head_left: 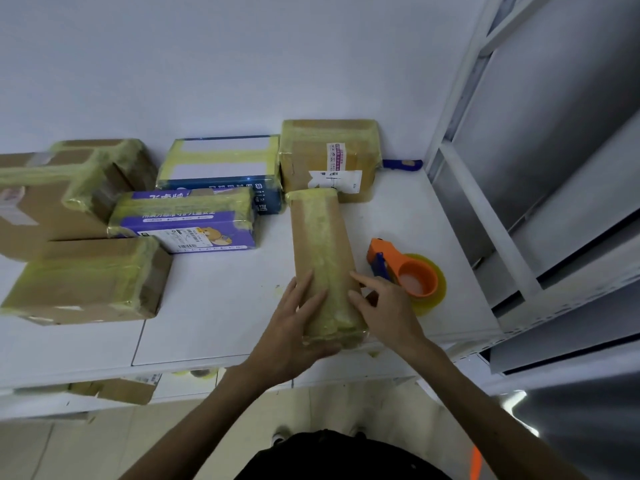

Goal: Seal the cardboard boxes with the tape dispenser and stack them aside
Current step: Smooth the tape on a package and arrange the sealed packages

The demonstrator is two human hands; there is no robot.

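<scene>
Left hand [294, 327] lies flat on the long taped box [322, 244], fingers straight, not really gripping. Right hand [384, 306] just touches its right edge, fingers loose. Tape dispenser [398, 268] sits right beside it.

White table [225, 306] w/ taped boxes [86, 282], tape dispenser [405, 271]

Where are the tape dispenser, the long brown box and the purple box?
tape dispenser [398, 259]: head view, on its orange body.
long brown box [322, 247]: head view, middle of its taped top.
purple box [166, 224]: head view, on its purple front face.
</scene>
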